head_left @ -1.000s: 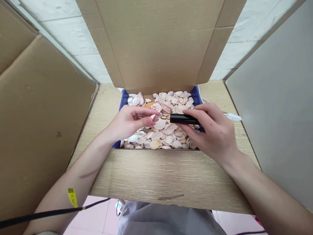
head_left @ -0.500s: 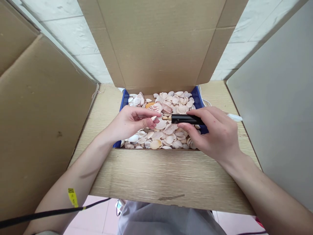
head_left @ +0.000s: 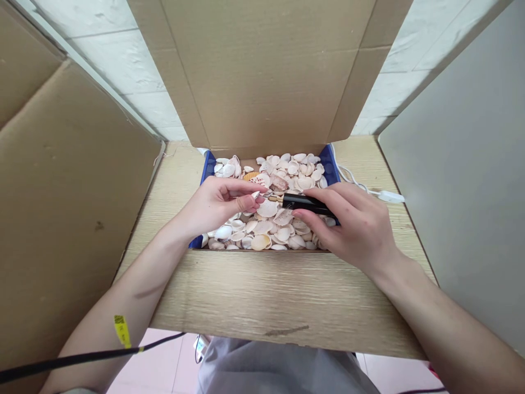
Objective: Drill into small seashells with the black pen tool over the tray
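Between the thumb and fingers of my left hand (head_left: pixel 223 203) is pinched a small white seashell (head_left: pixel 256 195). My right hand (head_left: pixel 356 224) grips a slim black mini electric drill (head_left: pixel 307 203) with a brass-coloured chuck (head_left: pixel 275 200). The chuck end faces left, close to the shell; whether the bit touches it I cannot tell. Both hands are above a blue-sided box (head_left: pixel 208 167) filled with pale seashells (head_left: pixel 283 234). Among them lie an orange ribbed shell (head_left: pixel 250 176) and a white one with red spots (head_left: pixel 261 179).
The box's cardboard lid (head_left: pixel 266 71) stands raised at the back. Cardboard (head_left: pixel 77 164) walls the left, a grey panel (head_left: pixel 459 164) the right. A white cable with a connector (head_left: pixel 389 196) lies right of the box on the wooden table (head_left: pixel 262 290). A black cable (head_left: pixel 82 358) crosses lower left.
My right hand has shifted slightly left, and the drill now tilts with its rear end lower. The left hand stays nearly in place with the shell. More of the white cable shows.
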Demonstrator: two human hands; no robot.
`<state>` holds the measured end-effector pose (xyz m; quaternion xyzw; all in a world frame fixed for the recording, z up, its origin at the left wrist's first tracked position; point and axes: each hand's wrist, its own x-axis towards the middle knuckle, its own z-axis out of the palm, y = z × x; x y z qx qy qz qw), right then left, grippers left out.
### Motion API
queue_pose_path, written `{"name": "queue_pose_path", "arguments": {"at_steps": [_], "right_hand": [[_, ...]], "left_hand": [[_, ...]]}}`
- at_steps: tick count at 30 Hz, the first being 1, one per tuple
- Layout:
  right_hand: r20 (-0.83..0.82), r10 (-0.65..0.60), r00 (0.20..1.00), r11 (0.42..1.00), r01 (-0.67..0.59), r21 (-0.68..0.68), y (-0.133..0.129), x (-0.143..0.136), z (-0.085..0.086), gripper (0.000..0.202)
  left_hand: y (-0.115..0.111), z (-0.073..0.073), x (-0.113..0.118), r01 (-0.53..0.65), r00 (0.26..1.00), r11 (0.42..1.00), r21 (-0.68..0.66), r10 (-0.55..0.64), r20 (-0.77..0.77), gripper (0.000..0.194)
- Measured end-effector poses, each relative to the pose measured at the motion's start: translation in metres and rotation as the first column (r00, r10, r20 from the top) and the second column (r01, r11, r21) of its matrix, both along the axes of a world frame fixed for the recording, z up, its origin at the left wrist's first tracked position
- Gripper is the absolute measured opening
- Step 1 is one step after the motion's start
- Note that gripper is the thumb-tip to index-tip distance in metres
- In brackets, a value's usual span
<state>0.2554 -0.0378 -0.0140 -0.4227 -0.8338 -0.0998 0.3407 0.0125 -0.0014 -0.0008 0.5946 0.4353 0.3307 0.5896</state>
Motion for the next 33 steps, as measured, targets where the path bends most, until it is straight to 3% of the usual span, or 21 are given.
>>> {"name": "queue_pose_path", "arguments": {"at_steps": [11, 24, 33], "right_hand": [[-0.03, 0.017, 0.999, 0.992, -0.013, 0.122, 0.0007, 0.002, 0.0056, 0.017], [-0.061, -0.038, 0.997, 0.997, 0.042, 0.06, 0.0016, 0.0017, 0.0037, 0.021], [-0.025, -0.058, 0.998, 0.998, 0.058, -0.012, -0.0009, -0.001, -0.0016, 0.022]], "left_hand": [[0.0002, 0.007, -0.0002, 0.076, 0.995, 0.985, -0.152, -0.085, -0.055, 0.02], [-0.0013, 0.0083, -0.0007, 0.044, 0.998, 0.999, -0.031, -0.045, -0.032, 0.033], [-0.0019, 0.0033, -0.0026, -0.017, 1.0, 0.998, 0.055, 0.018, -0.007, 0.032]]}}
